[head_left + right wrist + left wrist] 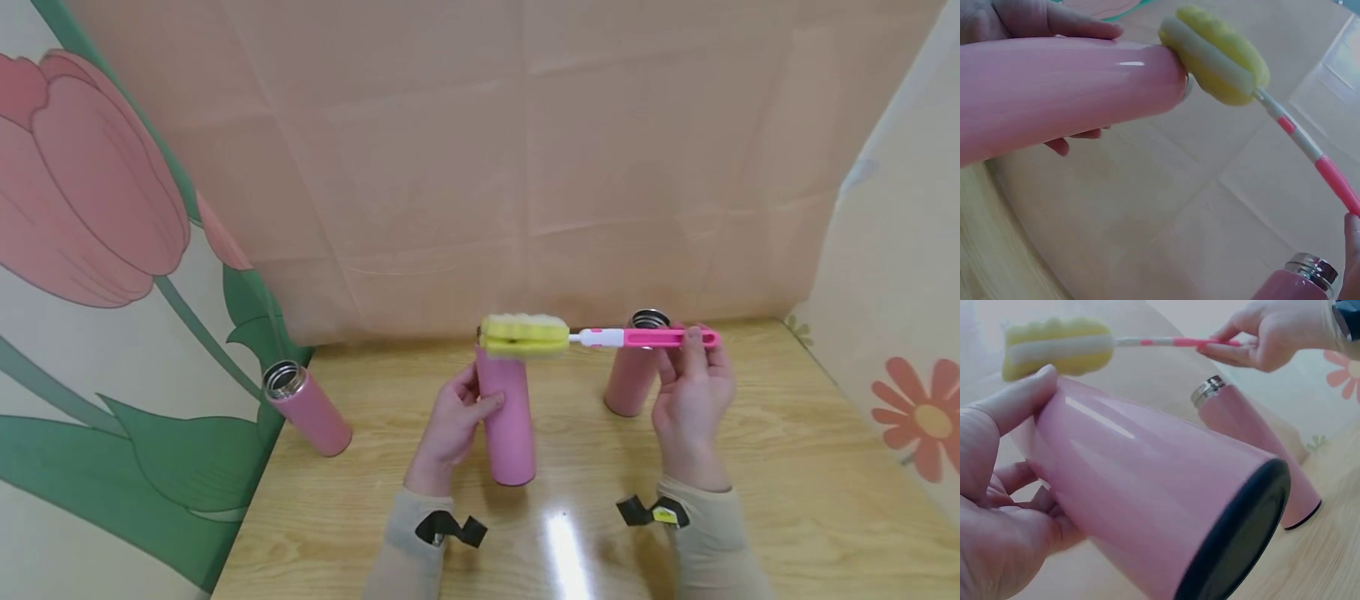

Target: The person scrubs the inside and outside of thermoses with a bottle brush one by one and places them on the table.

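Observation:
My left hand (453,421) grips a pink thermos bottle (508,425), thumb across its front. In the left wrist view the bottle (1160,481) is tilted, its dark base towards the camera. My right hand (693,396) pinches the pink handle of a bottle brush (652,337), which lies level in the air. Its yellow-and-white sponge head (525,335) is at the held bottle's top end and hides the mouth in the head view. In the right wrist view the sponge head (1216,56) rests against or just by the bottle's rim; I cannot tell which.
A second pink bottle (307,408) stands uncapped at the left of the wooden table (375,533). Another uncapped pink bottle (630,379) stands behind the brush handle, near my right hand. A pinkish sheet (525,167) hangs at the back, with flower-patterned walls at both sides.

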Demonstrator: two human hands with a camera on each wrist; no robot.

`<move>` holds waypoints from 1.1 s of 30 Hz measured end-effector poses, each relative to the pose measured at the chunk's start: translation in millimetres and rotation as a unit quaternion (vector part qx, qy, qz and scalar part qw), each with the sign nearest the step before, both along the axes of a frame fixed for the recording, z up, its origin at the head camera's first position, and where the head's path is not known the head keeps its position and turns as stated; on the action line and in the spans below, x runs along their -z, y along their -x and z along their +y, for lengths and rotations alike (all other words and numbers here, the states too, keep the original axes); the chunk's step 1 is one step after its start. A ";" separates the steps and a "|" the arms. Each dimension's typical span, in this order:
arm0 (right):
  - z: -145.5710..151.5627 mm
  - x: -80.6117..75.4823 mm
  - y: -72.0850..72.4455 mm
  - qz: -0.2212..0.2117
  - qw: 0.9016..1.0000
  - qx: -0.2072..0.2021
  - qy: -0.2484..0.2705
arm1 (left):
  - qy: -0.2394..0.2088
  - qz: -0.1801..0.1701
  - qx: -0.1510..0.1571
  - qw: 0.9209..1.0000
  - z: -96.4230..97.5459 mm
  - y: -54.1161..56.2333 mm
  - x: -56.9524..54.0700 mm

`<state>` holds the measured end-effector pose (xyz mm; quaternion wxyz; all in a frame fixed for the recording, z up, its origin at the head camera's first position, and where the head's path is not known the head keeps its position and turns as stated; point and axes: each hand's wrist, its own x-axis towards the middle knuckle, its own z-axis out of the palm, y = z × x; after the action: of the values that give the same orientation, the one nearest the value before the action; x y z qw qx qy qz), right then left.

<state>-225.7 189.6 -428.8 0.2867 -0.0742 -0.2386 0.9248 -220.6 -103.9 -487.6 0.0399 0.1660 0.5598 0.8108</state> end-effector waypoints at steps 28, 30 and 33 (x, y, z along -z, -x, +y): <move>24.4 7.1 -1.3 -0.012 0.975 -0.166 -0.149 | -0.089 -0.028 -0.010 0.996 -6.6 0.3 -3.9; 25.8 7.2 -1.7 -0.011 0.969 -0.177 -0.170 | -0.090 -0.028 -0.010 0.996 -7.2 -0.1 -4.3; 27.3 7.2 -1.9 -0.016 0.961 -0.191 -0.199 | -0.094 -0.027 -0.014 0.995 -8.0 -0.6 -4.4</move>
<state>-223.8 216.9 -436.0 0.1098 0.0166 -0.4322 0.8949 -220.1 -111.9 -483.2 0.0282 0.1395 0.4820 0.8645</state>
